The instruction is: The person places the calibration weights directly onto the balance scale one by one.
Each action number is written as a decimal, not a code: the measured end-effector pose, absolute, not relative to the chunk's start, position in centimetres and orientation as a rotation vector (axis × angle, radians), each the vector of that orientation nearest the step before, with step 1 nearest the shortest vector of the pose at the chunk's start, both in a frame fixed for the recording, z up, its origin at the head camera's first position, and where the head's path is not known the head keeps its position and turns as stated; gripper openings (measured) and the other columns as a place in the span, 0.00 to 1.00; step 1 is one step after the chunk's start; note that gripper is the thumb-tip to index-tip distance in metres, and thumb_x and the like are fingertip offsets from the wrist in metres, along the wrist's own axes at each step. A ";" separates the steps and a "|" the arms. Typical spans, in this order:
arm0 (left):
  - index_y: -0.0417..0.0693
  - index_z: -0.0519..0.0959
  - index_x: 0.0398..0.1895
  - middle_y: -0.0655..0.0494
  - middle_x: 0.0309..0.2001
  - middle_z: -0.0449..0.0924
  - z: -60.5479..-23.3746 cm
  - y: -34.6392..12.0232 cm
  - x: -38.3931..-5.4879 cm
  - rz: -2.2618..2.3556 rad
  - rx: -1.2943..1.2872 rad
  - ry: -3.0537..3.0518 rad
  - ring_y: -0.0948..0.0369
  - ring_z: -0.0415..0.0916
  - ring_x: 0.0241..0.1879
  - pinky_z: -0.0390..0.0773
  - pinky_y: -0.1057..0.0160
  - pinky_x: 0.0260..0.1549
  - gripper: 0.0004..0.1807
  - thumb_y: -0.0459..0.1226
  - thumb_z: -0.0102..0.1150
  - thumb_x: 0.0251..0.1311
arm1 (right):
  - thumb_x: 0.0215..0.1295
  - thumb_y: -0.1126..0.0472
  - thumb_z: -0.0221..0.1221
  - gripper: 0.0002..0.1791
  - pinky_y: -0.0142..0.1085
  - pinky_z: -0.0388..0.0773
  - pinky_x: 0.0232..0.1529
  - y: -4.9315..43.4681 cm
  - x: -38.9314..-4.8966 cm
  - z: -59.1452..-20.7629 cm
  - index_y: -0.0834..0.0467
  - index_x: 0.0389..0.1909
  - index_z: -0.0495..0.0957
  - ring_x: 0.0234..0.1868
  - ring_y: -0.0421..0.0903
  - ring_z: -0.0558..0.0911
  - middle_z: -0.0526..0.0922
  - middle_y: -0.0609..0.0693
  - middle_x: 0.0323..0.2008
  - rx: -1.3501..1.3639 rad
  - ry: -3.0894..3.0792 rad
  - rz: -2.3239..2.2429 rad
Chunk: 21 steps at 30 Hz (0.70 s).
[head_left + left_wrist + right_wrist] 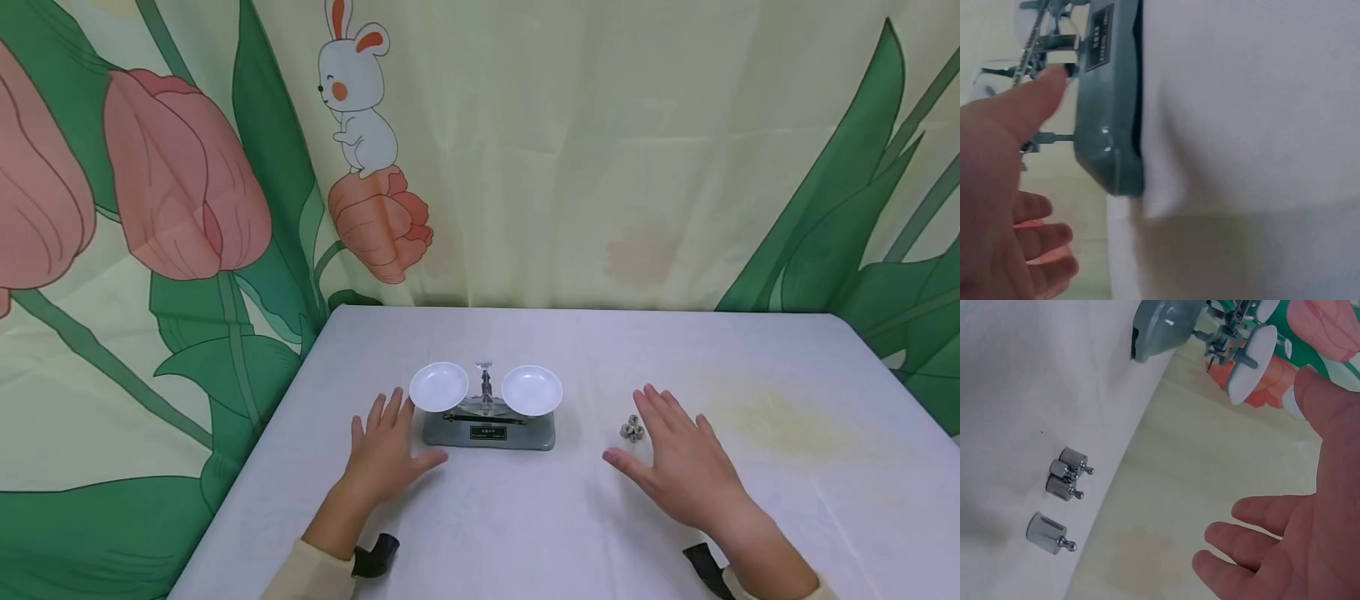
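Note:
A small balance scale with a grey-green base stands in the middle of the table, carrying a left white pan and a right white pan. Just left of it is my left hand, fingers spread and holding nothing; the left wrist view shows the thumb overlapping the scale. Several knobbed metal weights stand to the right of the scale. My right hand is beside these, fingers extended and palm empty. In the right wrist view, one larger weight stands apart from the clustered others.
A white cloth covers the table. Behind it hangs a cream curtain printed with tulips, leaves and a rabbit on a carrot. Black straps show at the wrists, beside pale sleeves.

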<state>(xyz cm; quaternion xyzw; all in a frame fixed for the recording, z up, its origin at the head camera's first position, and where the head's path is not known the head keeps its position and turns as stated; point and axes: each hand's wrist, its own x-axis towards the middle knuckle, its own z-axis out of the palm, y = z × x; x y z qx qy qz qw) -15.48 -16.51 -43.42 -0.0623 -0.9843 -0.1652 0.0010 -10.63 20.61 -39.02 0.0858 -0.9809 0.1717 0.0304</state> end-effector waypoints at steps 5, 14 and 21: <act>0.41 0.62 0.74 0.41 0.68 0.68 -44.5 -16.1 -16.2 -0.764 -0.250 -2.994 0.42 0.64 0.67 0.63 0.34 0.63 0.49 0.52 0.74 0.54 | 0.62 0.26 0.55 0.57 0.71 0.50 0.66 20.3 -10.6 -39.4 0.70 0.73 0.59 0.73 0.68 0.55 0.58 0.69 0.73 0.258 -3.034 0.549; 0.32 0.70 0.65 0.37 0.62 0.74 -45.9 -16.0 -17.5 -1.200 -0.286 -2.855 0.42 0.68 0.65 0.69 0.41 0.62 0.39 0.36 0.77 0.50 | 0.62 0.36 0.63 0.51 0.65 0.60 0.66 20.6 -10.7 -39.8 0.70 0.72 0.60 0.70 0.68 0.62 0.61 0.69 0.71 0.278 -2.974 0.649; 0.31 0.76 0.58 0.40 0.57 0.79 -46.3 -16.0 -18.0 -1.216 -0.306 -2.853 0.44 0.72 0.62 0.70 0.42 0.62 0.29 0.33 0.74 0.53 | 0.61 0.45 0.68 0.43 0.65 0.65 0.62 21.6 -11.0 -39.8 0.67 0.69 0.66 0.66 0.67 0.67 0.69 0.67 0.67 0.269 -2.856 0.772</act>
